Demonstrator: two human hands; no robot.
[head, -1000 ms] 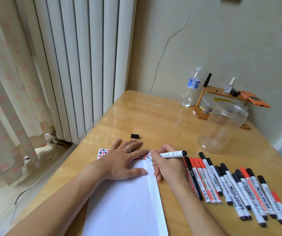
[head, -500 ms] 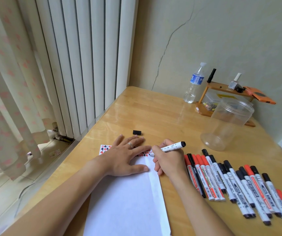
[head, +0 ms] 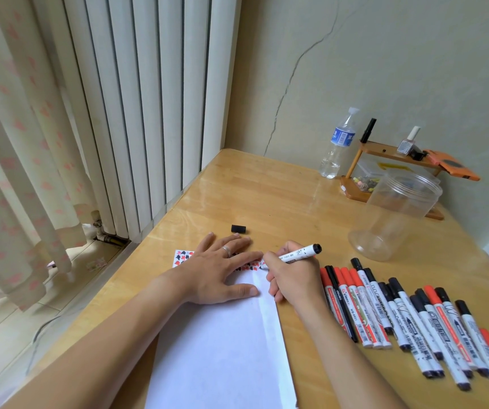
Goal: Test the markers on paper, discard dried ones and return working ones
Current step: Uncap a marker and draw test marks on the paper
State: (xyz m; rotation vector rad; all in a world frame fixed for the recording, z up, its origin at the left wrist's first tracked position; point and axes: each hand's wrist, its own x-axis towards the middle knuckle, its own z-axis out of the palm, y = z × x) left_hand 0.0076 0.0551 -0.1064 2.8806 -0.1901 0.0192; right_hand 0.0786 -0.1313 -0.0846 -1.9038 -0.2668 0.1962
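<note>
left hand (head: 216, 273) flat, fingers spread on paper (head: 222, 343) frame centre, right hand (head: 293, 276) fingers clamped on marker (head: 295, 255), tip on paper, marker row (head: 408, 323) lower right

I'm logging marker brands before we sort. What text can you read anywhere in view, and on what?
"WHITEBOARD" (probable, partly blurred): on a black-capped marker in the row on the table.
Other markers in the row: print and barcodes, too small to read.
Held marker in the right hand: print too small to read.
Water bottle: blue label, blurred.
Paper: coloured test marks only, no words.
</note>
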